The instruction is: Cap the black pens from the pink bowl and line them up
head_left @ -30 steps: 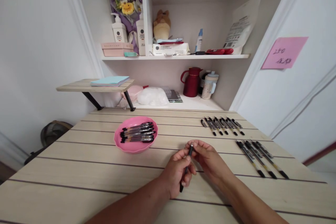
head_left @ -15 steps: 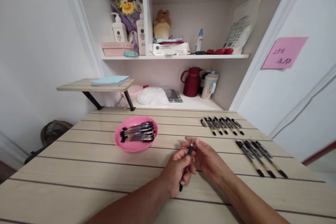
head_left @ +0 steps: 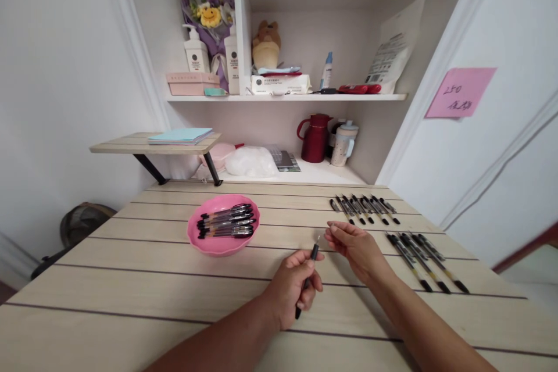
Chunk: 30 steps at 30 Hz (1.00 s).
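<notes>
"Head view first: what has each hand got?"

"The left hand (head_left: 291, 286) is closed round a black pen (head_left: 313, 254), fingers wrapped on the barrel. Its fine tip points up and away, and the other end pokes out below the fist. It hangs just over the table (head_left: 131, 279), between the pink bowl (head_left: 194, 236) and the rows laid out to the right."

"And the right hand?"

"The right hand (head_left: 355, 247) sits just beside the tip, not touching it, fingers loosely curled with the thumb toward the forefinger. Whether some small part is pinched there I cannot tell."

"What could go wrong?"

"I'd judge the bare tip the weak point — with the hands that near, a careless move could jab a finger or ink the skin. Anything small in that pinch could slip and roll along the table's grooves. And the right forearm lies near the nearer row of pens (head_left: 425, 261) — a sweep outward could scatter them, or the farther row (head_left: 361, 209)."
</notes>
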Tool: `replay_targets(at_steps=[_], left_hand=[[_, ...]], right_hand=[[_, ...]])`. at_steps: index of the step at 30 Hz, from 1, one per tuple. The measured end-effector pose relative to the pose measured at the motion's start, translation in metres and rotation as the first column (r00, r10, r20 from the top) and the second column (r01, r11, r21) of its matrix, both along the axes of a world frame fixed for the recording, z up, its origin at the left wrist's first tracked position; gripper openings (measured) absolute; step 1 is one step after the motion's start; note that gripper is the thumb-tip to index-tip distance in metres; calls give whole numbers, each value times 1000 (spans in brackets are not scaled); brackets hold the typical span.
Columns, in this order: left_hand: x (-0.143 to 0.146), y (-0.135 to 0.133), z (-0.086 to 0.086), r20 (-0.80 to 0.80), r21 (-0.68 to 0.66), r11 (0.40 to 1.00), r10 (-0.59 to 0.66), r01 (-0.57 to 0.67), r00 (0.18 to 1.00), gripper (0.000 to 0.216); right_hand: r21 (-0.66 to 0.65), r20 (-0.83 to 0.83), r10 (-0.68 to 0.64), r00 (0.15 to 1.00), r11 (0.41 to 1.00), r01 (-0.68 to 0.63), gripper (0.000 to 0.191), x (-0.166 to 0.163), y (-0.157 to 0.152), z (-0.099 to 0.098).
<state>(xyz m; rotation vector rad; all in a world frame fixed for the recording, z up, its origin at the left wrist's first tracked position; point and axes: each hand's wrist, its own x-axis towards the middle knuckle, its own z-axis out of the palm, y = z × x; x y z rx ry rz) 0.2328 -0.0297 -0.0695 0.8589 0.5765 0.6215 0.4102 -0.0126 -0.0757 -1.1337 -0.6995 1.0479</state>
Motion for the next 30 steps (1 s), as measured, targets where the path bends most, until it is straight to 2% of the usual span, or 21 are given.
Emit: replay_targets(at_steps=[2,4,6,12,15,18,21,30], left_hand=[[0,0,0,0,2,1000,-6,6,1000,36],[0,1,0,-4,5,1000,-15,15,1000,35],[0,1,0,-11,10,1000,-23,23,1000,35],[0,3,-2,-21,32,999,-38,39,999,38],[1,3,-3,-23,33,998,-48,49,999,38],[1,4,-4,-19,26,998,-55,56,998,37],[1,5,-5,-18,31,997,-66,66,998,35],[2,4,-5,-41,33,998,-61,62,997,33]], right_hand=[[-61,322,-27,946,997,49,24,17,5,-5],[-120,655,-16,755,985,125,24,34,9,-7],[-154,831,23,555,969,191,26,50,13,-6],[-200,974,153,170,930,307,17,69,28,7],[-226,972,233,25,905,361,19,67,41,9],[-245,953,294,-72,891,383,20,66,53,10],[-262,932,337,-133,881,394,21,67,62,10],[-289,888,400,-226,870,400,25,70,76,8]])
